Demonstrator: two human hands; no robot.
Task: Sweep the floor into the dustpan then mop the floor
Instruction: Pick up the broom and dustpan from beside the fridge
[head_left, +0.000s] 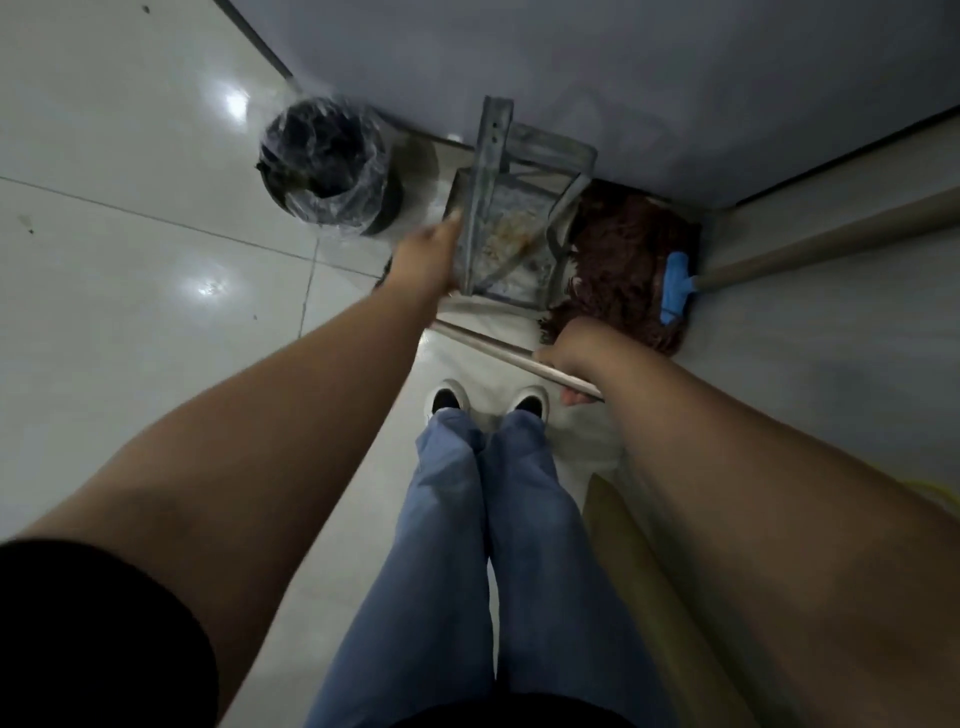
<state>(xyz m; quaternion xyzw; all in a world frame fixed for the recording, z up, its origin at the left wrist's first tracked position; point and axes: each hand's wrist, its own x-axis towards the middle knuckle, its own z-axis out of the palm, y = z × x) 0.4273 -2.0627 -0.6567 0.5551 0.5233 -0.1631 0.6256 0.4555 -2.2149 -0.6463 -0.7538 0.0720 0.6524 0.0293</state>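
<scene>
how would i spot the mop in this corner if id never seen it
Look where the grey wall meets the floor, right of the metal dustpan. The mop lies there: shaggy reddish-brown strands, bright blue clamp, pale handle running right.

Single head-worn wide-angle view, looking steeply down past both arms at the floor (130, 156); wall (675, 78) at 12 o'clock, shoes (451, 397) near centre, close range.

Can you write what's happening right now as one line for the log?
left hand: holds dustpan | right hand: grips stick | mop: by wall | bin: left of dustpan
</scene>
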